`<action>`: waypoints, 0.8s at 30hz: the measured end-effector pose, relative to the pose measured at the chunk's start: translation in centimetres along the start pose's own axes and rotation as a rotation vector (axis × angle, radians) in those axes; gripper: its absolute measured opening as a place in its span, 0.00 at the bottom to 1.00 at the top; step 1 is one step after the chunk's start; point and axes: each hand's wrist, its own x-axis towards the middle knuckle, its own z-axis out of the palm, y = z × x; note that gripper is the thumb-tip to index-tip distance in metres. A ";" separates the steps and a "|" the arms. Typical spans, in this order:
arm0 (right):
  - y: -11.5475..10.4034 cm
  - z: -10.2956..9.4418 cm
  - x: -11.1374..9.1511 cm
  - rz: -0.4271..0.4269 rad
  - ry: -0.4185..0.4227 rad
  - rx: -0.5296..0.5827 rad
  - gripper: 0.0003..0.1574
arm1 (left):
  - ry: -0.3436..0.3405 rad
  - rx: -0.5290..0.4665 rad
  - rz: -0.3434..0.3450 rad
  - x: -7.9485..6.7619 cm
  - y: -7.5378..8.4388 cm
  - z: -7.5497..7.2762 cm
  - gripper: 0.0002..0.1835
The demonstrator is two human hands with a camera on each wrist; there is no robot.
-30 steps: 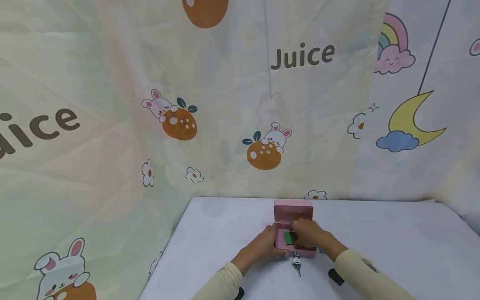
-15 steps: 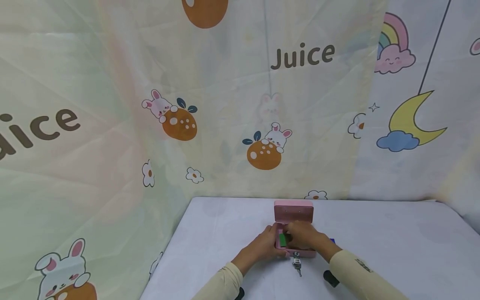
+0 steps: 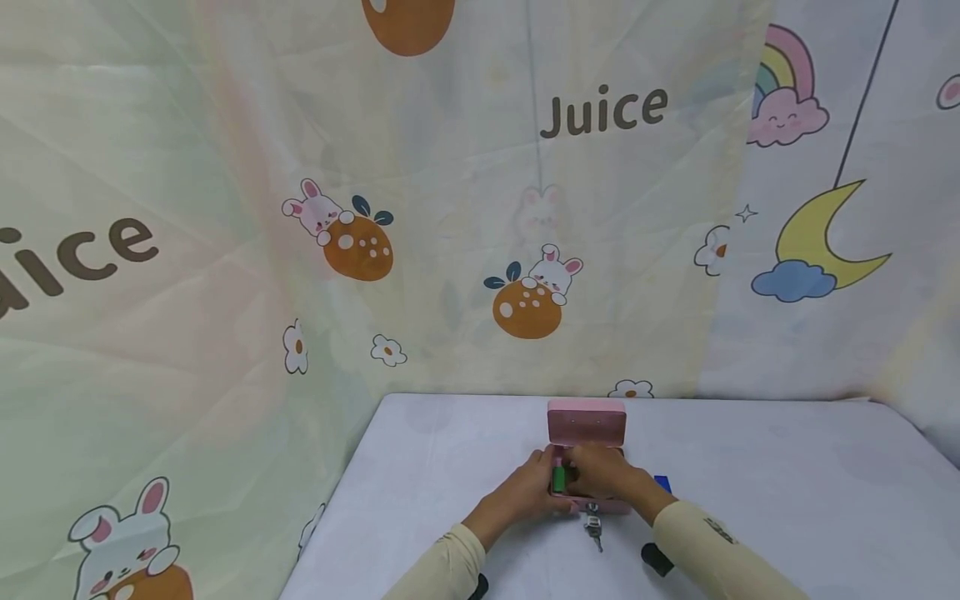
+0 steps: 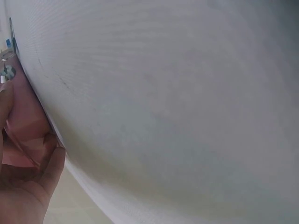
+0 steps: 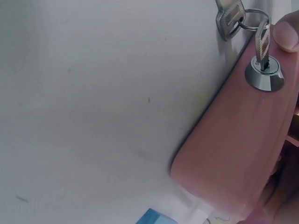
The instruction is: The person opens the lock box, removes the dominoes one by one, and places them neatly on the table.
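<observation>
A pink metal lockbox (image 3: 587,425) stands on the table with its lid raised. My left hand (image 3: 525,492) grips its left side, thumb at the front and fingers along the outer wall; the left wrist view shows the same hold on the pink wall (image 4: 28,107). Inside the box, at its left end, is a green block (image 3: 558,478). My right hand (image 3: 597,471) reaches into the box with bent fingers and pinches this block; the fingertips are partly hidden. A key (image 5: 263,46) sits in the front lock, with a second key (image 5: 230,18) hanging from its ring.
A blue block (image 3: 662,483) lies on the white table (image 3: 780,483) just right of the box, partly behind my right forearm. Black wrist straps (image 3: 657,559) show under the sleeves. A printed curtain (image 3: 450,167) hangs behind the table.
My right hand has moved left within the box, and the green block has shifted to the left wall and straightened. More of the blue block shows. My left hand stays put.
</observation>
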 end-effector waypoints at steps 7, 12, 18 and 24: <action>-0.2 0.2 0.0 0.008 0.014 -0.004 0.29 | -0.001 -0.006 -0.008 -0.1 0.1 -0.1 0.54; -0.3 0.2 -0.1 -0.003 0.027 -0.024 0.29 | -0.002 -0.009 -0.004 -0.1 0.1 -0.1 0.54; 0.0 0.1 -0.2 -0.037 0.011 0.023 0.29 | 0.002 -0.002 -0.013 -0.1 0.2 -0.1 0.54; 0.1 -0.2 -0.3 -0.035 -0.012 0.082 0.25 | 0.008 -0.001 -0.001 -0.2 0.1 0.0 0.54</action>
